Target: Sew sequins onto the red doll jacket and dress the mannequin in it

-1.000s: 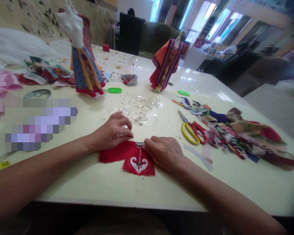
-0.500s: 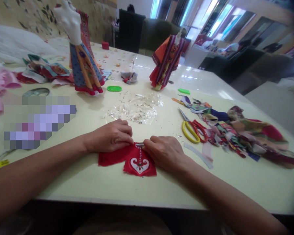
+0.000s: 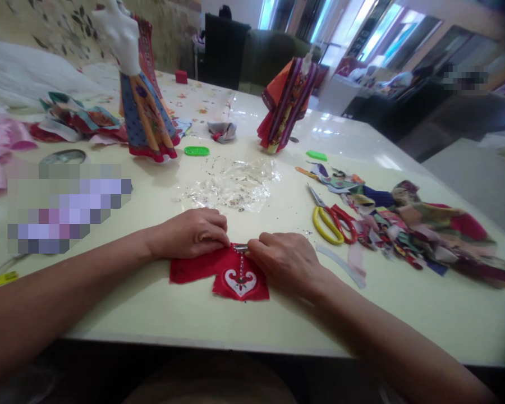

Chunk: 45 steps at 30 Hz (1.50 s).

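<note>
A small red fabric piece (image 3: 196, 270) lies on the table in front of me, with a white heart-shaped motif (image 3: 240, 284) and a line of small shiny studs running up from it. My left hand (image 3: 197, 233) presses on the fabric's upper edge, fingers closed over it. My right hand (image 3: 284, 259) pinches metal tweezers (image 3: 240, 247), whose tips touch the fabric at the top of the studded line. Whether the tips hold a stud is too small to tell. Beyond the hands lies a crinkled clear plastic sheet (image 3: 235, 185) scattered with tiny studs.
Scissors (image 3: 329, 225) with yellow and red handles lie at right, beside heaped fabric scraps (image 3: 404, 230). Two dressed mannequins, one in a patterned skirt (image 3: 147, 120) and one in a robe (image 3: 288, 106), stand behind. Green trays (image 3: 197, 151) sit near them. A pixelated object (image 3: 67, 213) is at left.
Both hands keep nearly the same place on the red fabric. The tweezers stay at the top of the studded line, and the view has shifted very slightly.
</note>
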{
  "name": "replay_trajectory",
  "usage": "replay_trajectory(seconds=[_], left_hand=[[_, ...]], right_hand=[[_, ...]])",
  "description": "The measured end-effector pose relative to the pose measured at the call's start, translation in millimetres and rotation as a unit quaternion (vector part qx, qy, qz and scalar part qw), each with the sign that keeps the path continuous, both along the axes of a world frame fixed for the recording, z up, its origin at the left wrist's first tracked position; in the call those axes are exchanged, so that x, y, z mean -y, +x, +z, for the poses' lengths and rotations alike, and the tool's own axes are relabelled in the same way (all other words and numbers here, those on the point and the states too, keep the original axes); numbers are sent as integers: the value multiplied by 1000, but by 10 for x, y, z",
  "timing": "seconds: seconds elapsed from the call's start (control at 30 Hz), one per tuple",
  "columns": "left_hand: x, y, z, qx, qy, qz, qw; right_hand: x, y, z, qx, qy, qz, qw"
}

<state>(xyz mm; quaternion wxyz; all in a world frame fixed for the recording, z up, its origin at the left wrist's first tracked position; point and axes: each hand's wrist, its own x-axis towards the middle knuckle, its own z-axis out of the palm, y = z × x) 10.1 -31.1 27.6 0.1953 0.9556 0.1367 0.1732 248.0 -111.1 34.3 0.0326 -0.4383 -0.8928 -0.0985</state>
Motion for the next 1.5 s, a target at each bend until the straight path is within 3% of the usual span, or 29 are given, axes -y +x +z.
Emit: replay_trajectory(seconds=[0.43,0.87,1.2,1.33,1.5], left_hand=[[17,2,19,-12,15,0,1000],[26,13,30,-52,137,-30,989],[42,60,64,-81,165,-48,982],[38,46,60,-75,149,-45,985],[28,33,40,-58,111,-34,992]], right_hand=[[-10,-22,-13,13,-5,13,1000],[-16,-29,10,22,-35,-6,999],[-19,77,176,6,-67,-45,997],[-57,236,331,-30,-130,-68,989],[-107,365,441,16,-238,-65,969]])
